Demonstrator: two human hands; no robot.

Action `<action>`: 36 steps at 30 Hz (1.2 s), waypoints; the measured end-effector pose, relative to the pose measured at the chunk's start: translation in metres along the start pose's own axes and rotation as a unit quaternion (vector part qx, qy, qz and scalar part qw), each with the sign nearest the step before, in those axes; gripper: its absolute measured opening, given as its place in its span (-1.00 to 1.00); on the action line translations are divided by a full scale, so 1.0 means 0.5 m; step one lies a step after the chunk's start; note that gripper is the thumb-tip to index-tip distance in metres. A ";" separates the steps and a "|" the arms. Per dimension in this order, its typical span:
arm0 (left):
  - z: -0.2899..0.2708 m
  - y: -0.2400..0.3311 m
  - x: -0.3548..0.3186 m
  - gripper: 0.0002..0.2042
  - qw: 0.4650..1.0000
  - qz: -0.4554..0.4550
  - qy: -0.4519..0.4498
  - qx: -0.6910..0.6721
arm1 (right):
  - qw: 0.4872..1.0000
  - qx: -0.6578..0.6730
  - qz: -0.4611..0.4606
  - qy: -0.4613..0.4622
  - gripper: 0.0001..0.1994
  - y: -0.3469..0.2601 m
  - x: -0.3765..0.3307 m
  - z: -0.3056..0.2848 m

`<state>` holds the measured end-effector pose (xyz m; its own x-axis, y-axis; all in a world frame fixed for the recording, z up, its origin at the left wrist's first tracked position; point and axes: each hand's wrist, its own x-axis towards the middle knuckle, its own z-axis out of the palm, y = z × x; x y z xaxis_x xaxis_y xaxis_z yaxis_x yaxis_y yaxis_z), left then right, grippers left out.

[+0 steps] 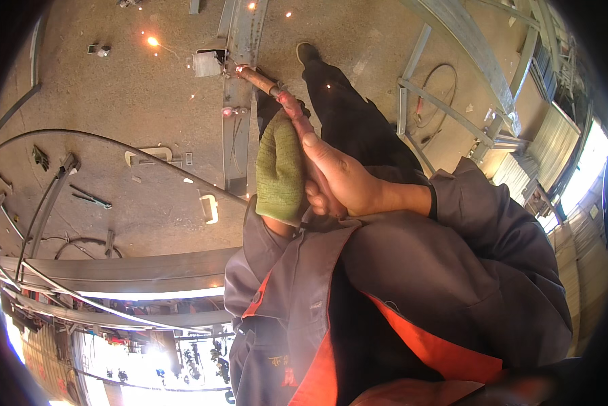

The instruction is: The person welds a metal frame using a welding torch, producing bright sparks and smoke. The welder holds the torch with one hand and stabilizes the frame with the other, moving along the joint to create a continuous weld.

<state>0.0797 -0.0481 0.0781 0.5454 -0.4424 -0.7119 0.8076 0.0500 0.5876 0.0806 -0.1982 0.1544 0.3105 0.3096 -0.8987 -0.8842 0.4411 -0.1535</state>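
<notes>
Both my hands hold a welding torch (297, 111) with a worn reddish handle and a copper-coloured nozzle. The nozzle tip glows right at a grey steel beam (236, 155), beside a small square metal piece (208, 63) at the beam's left edge. Bare, my right hand (341, 172) is wrapped round the handle, its thumb along the top. My left hand (280, 169), in a green knitted glove, is closed against the handle's left side; its fingertips are partly hidden. Bright sparks (153, 42) fly over the floor.
A dark cable (114, 133) arcs across the floor at left. Near it lie pale C-shaped pieces (210, 209) and a plier-like tool (91, 197). Steel frames (446, 111) and a coiled cable (422, 101) are at right. My dark-trousered leg (348, 101) stretches beside the beam.
</notes>
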 end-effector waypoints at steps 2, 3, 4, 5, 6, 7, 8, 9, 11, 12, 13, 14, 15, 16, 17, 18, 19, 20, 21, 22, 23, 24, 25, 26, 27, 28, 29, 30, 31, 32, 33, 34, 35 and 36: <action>-0.001 -0.001 0.003 -0.49 0.999 0.018 -0.010 0.029 | 0.999 -0.013 -0.034 -0.005 -0.20 0.000 -0.003 -0.001; -0.003 -0.002 0.004 -0.49 0.967 0.121 -0.013 0.222 | 0.998 -0.013 -0.046 -0.035 -0.23 0.000 0.002 -0.002; -0.005 -0.004 0.006 -0.48 0.956 0.126 -0.021 0.262 | 1.000 0.006 0.026 -0.012 -0.27 0.000 0.001 -0.003; -0.007 -0.007 0.007 -0.47 0.946 0.145 -0.018 0.290 | 1.000 0.005 0.026 -0.012 -0.25 0.000 0.002 -0.004; -0.009 -0.009 0.007 -0.47 0.943 0.152 -0.016 0.296 | 0.999 0.006 0.037 0.001 -0.23 0.001 0.004 -0.004; -0.009 -0.012 0.008 -0.46 0.946 0.150 -0.015 0.288 | 1.000 0.007 0.025 -0.006 -0.24 0.001 0.004 -0.005; -0.010 -0.015 0.008 -0.46 0.949 0.146 -0.016 0.280 | 1.000 0.008 0.023 -0.001 -0.24 0.002 0.004 -0.005; -0.010 -0.018 0.008 -0.45 0.950 0.143 -0.016 0.276 | 1.000 0.008 0.023 0.005 -0.23 0.003 0.003 -0.005; -0.010 -0.023 0.008 -0.45 0.950 0.142 -0.015 0.279 | 0.999 0.024 0.029 0.004 -0.21 0.003 0.002 -0.005; -0.010 -0.026 0.008 -0.44 0.949 0.142 -0.015 0.281 | 0.999 0.030 0.029 -0.002 -0.21 0.003 0.001 -0.005; -0.011 -0.028 0.008 -0.44 0.950 0.140 -0.015 0.280 | 0.999 0.036 0.031 0.002 -0.27 0.002 0.001 -0.005; -0.011 -0.031 0.007 -0.43 0.952 0.135 -0.015 0.275 | 0.999 0.041 0.030 0.002 -0.33 0.001 0.000 -0.005; -0.012 -0.033 0.007 -0.43 0.943 0.155 -0.012 0.295 | 0.999 0.046 0.027 0.004 -0.38 0.000 0.000 -0.005; -0.013 -0.036 0.008 -0.42 0.960 0.116 -0.016 0.254 | 0.999 0.039 0.029 0.001 -0.33 0.000 0.001 -0.003; -0.014 -0.038 0.008 -0.42 0.965 0.104 -0.016 0.240 | 0.999 0.031 0.029 0.002 -0.27 -0.001 0.002 -0.002; -0.016 -0.040 0.008 -0.42 0.972 0.087 -0.015 0.219 | 0.999 0.023 0.037 0.011 -0.20 -0.001 0.003 0.000; -0.016 -0.042 0.008 -0.42 0.978 0.069 -0.014 0.198 | 1.000 0.022 0.016 0.005 -0.20 -0.002 0.004 0.001; -0.019 -0.043 0.007 -0.42 0.971 0.083 -0.012 0.222 | 1.000 0.020 0.003 0.008 -0.20 -0.002 0.005 0.003; -0.018 -0.045 0.007 -0.41 0.973 0.079 -0.011 0.214 | 1.000 0.017 -0.009 0.004 -0.23 -0.003 0.005 0.002; -0.019 -0.046 0.007 -0.41 0.975 0.075 -0.009 0.207 | 1.000 0.027 0.007 0.010 -0.27 -0.004 0.004 0.002; -0.018 -0.048 0.007 -0.41 0.984 0.054 -0.007 0.168 | 0.999 0.036 0.024 0.008 -0.33 -0.006 0.003 0.000; -0.018 -0.049 0.008 -0.40 0.981 0.068 -0.006 0.183 | 0.998 0.043 0.046 0.017 -0.39 -0.007 0.002 0.000; -0.018 -0.050 0.009 -0.40 0.977 0.082 -0.005 0.199 | 0.998 0.045 0.039 0.006 -0.39 -0.008 0.002 -0.001; -0.018 -0.050 0.011 -0.40 0.955 0.131 -0.004 0.267 | 0.998 0.045 0.037 0.007 -0.39 -0.009 0.002 -0.001; -0.018 -0.051 0.012 -0.40 0.935 0.166 -0.004 0.314 | 0.999 0.042 0.033 0.007 -0.39 -0.010 0.001 -0.002; -0.019 -0.051 0.014 -0.40 0.912 0.200 0.001 0.359 | 0.998 0.046 0.037 0.008 -0.39 -0.010 0.001 -0.002; -0.020 -0.052 0.016 -0.40 0.896 0.221 0.005 0.384 | 0.998 0.046 0.039 0.008 -0.39 -0.010 0.002 -0.002; -0.021 -0.052 0.018 -0.40 0.880 0.242 0.010 0.408 | 0.998 0.043 0.037 0.008 -0.39 -0.009 0.002 -0.002; -0.023 -0.053 0.019 -0.41 0.863 0.262 0.014 0.432 | 0.998 0.048 0.037 0.009 -0.39 -0.009 0.003 -0.002; -0.024 -0.053 0.019 -0.41 0.845 0.281 0.019 0.454 | 0.998 0.049 0.034 0.010 -0.39 -0.008 0.004 -0.002; -0.025 -0.054 0.018 -0.41 0.826 0.300 0.023 0.477 | 0.998 0.046 0.036 0.014 -0.38 -0.007 0.004 -0.002; -0.025 -0.055 0.016 -0.42 0.868 0.257 0.013 0.424 | 0.998 0.045 0.035 0.010 -0.38 -0.007 0.004 -0.003; -0.024 -0.055 0.014 -0.43 0.905 0.212 0.003 0.369 | 0.998 0.039 0.038 0.009 -0.37 -0.007 0.004 -0.004; -0.024 -0.055 0.012 -0.43 0.934 0.174 -0.007 0.313 | 0.998 0.033 0.046 0.018 -0.37 -0.007 0.005 -0.004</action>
<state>0.0635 -0.0416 0.0531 0.7437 -0.5096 -0.4328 0.2896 -0.3380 0.8955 0.0835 -0.2008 0.1520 0.2149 0.3218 -0.9221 -0.8833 0.4668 -0.0430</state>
